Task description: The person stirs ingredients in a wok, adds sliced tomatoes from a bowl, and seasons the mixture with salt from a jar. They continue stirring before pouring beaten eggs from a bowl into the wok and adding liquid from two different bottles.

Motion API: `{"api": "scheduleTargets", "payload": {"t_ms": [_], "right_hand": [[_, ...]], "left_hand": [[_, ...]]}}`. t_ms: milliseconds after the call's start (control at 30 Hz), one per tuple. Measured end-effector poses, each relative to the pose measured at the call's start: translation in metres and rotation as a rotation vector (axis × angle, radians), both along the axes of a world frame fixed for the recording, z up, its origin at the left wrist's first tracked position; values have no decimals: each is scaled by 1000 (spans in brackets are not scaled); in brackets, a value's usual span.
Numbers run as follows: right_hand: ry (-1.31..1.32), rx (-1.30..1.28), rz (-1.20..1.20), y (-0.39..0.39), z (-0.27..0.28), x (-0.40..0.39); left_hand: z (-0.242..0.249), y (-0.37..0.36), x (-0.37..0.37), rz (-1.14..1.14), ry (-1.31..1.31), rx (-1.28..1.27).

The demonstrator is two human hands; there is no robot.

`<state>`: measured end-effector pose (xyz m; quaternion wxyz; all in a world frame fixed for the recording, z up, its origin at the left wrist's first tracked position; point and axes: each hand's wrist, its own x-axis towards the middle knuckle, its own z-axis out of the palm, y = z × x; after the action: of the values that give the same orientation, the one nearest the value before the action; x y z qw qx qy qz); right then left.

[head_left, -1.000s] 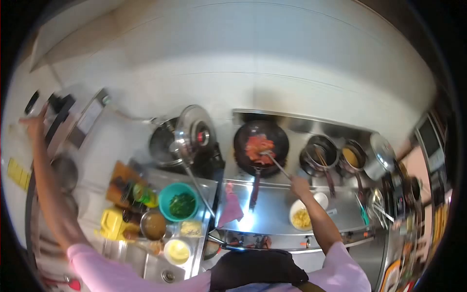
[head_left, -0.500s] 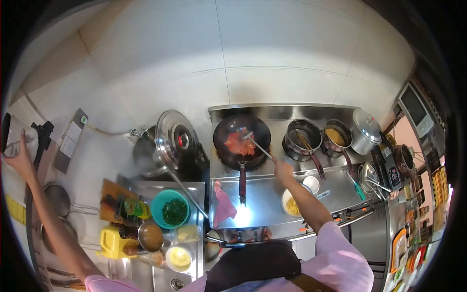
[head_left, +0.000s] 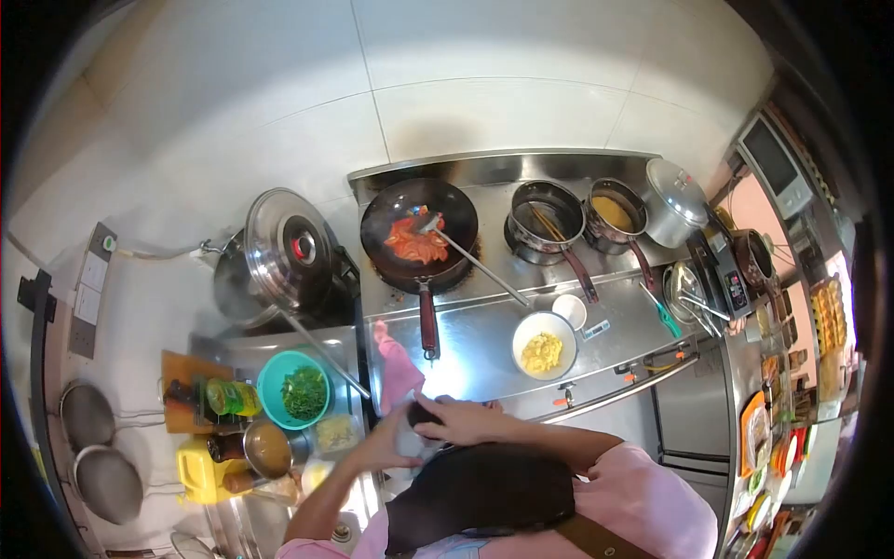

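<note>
Close to my body, my left hand (head_left: 384, 442) is wrapped round the pale, see-through body of a jar with a dark lid (head_left: 425, 415). My right hand (head_left: 466, 421) grips that lid from the right. The jar's contents are hard to make out. Ahead, a black wok (head_left: 376, 211) on the stove holds cut, reddish tomato pieces (head_left: 415, 244). A long-handled spatula (head_left: 475, 265) rests in it, its handle leaning out over the steel front. A white bowl of yellow, egg-like pieces (head_left: 543, 354) stands right of the wok handle, beside a small white cup (head_left: 569, 311).
Two saucepans (head_left: 548, 216) and a lidded silver pot (head_left: 675, 200) stand right of the wok. A big steaming pot with a propped lid (head_left: 289, 252) is left. Nearby are a teal bowl of greens (head_left: 296, 389), a yellow jug (head_left: 207, 472) and a pink cloth (head_left: 399, 369).
My left hand has brought the jar from the far left wall to my body. My right hand has let go of the spatula and now grips the jar's lid. The view has shifted.
</note>
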<state>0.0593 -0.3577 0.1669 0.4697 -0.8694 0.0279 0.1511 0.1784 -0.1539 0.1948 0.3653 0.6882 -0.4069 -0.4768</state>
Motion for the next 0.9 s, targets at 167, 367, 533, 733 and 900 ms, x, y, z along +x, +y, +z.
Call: {"api": "scheduleTargets", "payload": {"t_ms": [167, 367, 533, 733, 900], "right_hand": [[296, -37, -106, -1, 10, -20], [-522, 66, 446, -45, -35, -38], [251, 161, 116, -46, -33, -35], [-76, 201, 282, -52, -39, -29], [-274, 240, 210, -72, -31, -6]], "left_hand": [[-51, -8, -17, -89, 6, 29], [-61, -23, -19, -183, 164, 27], [-59, -34, -25, -192, 152, 69], [-67, -24, -10, -169, 275, 163], [-91, 8, 21, -171, 472, 204]]}}
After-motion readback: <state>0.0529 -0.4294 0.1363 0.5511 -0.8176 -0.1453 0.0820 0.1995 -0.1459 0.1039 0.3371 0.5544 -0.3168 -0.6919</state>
